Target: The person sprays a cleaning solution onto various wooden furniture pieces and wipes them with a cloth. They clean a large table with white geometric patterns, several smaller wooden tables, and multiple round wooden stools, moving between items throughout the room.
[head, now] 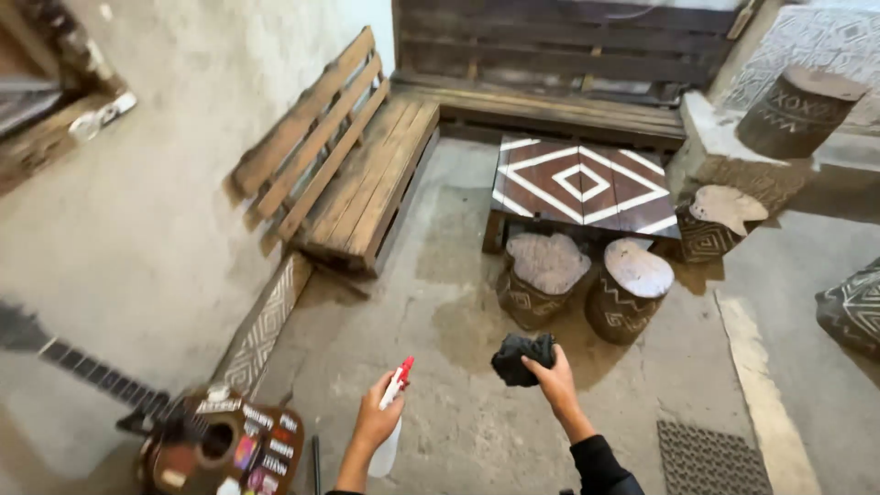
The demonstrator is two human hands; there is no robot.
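At the far left a guitar [197, 440] leans against the rough plaster wall [165, 211], its dark body covered in coloured stickers, down at the bottom-left corner of the concrete floor [440, 302].

Just right of it, our left hand [374, 423] is wrapped around the neck of a spray bottle [392, 417], with its red trigger head sticking up above the fingers and its pale body hanging down below the palm. We judge it light and rigid plastic, a little slick if wet, best taken right where we have it, at the neck under the trigger. We cannot tell how much liquid is in it; the body looks whitish and the level does not show.

Next across, our right hand [553, 378] is closed on a black cloth [522, 357], bunched into a wad that sticks out to the left of the fingers. It looks soft, limp and light, so a pinch anywhere gathers it, and it will not slip or break.

Both hands are raised above the bare middle of the floor. Beyond them stand two carved stump stools [587, 284] at the near edge of a low table [577, 183] painted with white diamonds. A pallet bench [357, 174] runs along the left wall into the back corner, and a dark grid mat [710, 458] lies at the floor's bottom right.
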